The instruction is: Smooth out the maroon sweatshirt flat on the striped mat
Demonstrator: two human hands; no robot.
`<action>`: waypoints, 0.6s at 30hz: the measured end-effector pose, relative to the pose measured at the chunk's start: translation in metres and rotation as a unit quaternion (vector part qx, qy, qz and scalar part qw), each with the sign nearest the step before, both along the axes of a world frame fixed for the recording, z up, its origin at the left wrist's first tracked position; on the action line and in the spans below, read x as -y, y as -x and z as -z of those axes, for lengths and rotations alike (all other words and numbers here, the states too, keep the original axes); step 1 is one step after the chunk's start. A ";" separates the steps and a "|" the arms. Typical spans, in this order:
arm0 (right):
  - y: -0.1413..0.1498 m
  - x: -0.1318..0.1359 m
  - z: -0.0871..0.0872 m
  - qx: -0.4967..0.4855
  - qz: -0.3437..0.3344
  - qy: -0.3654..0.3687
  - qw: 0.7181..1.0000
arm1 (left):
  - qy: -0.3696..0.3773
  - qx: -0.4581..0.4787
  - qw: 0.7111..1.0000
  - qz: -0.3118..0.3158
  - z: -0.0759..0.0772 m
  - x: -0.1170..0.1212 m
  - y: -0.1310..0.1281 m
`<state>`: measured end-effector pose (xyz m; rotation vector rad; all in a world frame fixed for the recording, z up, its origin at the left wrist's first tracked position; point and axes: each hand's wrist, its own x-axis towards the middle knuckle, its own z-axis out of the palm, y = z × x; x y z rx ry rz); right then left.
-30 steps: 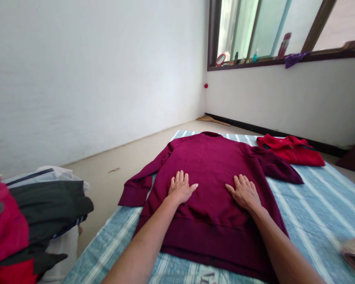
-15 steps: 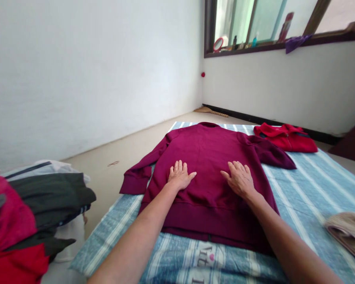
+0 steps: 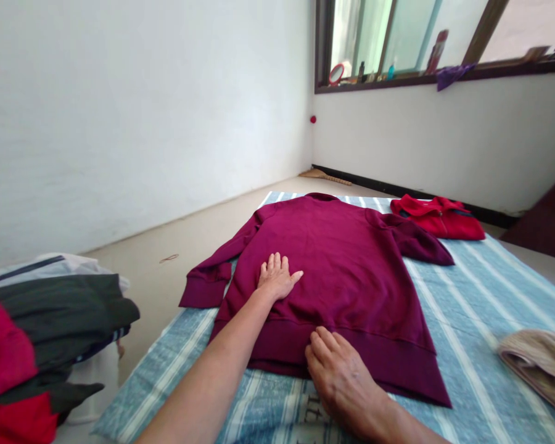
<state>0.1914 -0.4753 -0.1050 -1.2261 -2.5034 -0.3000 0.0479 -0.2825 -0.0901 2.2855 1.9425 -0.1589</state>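
A maroon sweatshirt (image 3: pixel 337 265) lies flat on a blue striped mattress (image 3: pixel 490 320), collar toward the far wall and sleeves spread to both sides. My left hand (image 3: pixel 276 277) rests flat on its lower left part, fingers stretched out. My right hand (image 3: pixel 340 373) lies at the bottom hem near the middle, fingers extended and touching the hem's ribbed band. Neither hand grips anything.
A folded red garment (image 3: pixel 437 217) lies at the mattress's far right corner. A beige cloth (image 3: pixel 539 364) sits at the right edge. A pile of dark and red clothes (image 3: pixel 41 339) is at the left. Bare floor (image 3: pixel 166 246) lies beside the white wall; bottles stand on the window sill (image 3: pixel 398 74).
My right hand has slid from the sweatshirt's middle right down to the bottom hem. The left hand has stayed in place. The view has shifted slightly.
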 end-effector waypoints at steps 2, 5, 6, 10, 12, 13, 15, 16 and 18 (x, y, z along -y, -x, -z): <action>0.000 -0.001 -0.001 0.000 -0.010 -0.020 1.000 | -0.002 0.000 1.000 0.000 0.000 0.000 0.001; 0.002 0.001 -0.004 -0.006 -0.020 -0.031 0.999 | -0.005 -0.004 1.000 0.001 0.000 -0.001 0.001; 0.002 0.002 -0.005 -0.008 -0.019 -0.029 0.999 | -0.006 -0.005 1.000 0.002 0.001 -0.001 0.001; 0.002 0.004 -0.006 -0.006 -0.001 -0.008 1.000 | -0.015 -0.003 1.000 0.003 0.002 -0.001 0.002; 0.003 0.005 -0.008 0.003 0.007 -0.009 1.000 | -0.020 -0.002 1.000 0.002 0.002 -0.002 0.002; 0.003 0.004 -0.009 0.008 0.009 -0.015 1.000 | -0.021 -0.002 1.000 0.002 0.002 -0.002 0.002; 0.005 0.004 -0.010 0.018 0.011 -0.033 0.999 | -0.020 -0.001 1.000 0.002 0.002 -0.002 0.002; 0.006 0.004 -0.011 0.021 0.014 -0.041 0.999 | -0.019 0.000 1.000 0.002 0.001 -0.002 0.002; 0.008 0.003 -0.010 0.022 0.022 -0.053 0.998 | -0.015 0.002 1.000 0.001 0.000 -0.002 0.002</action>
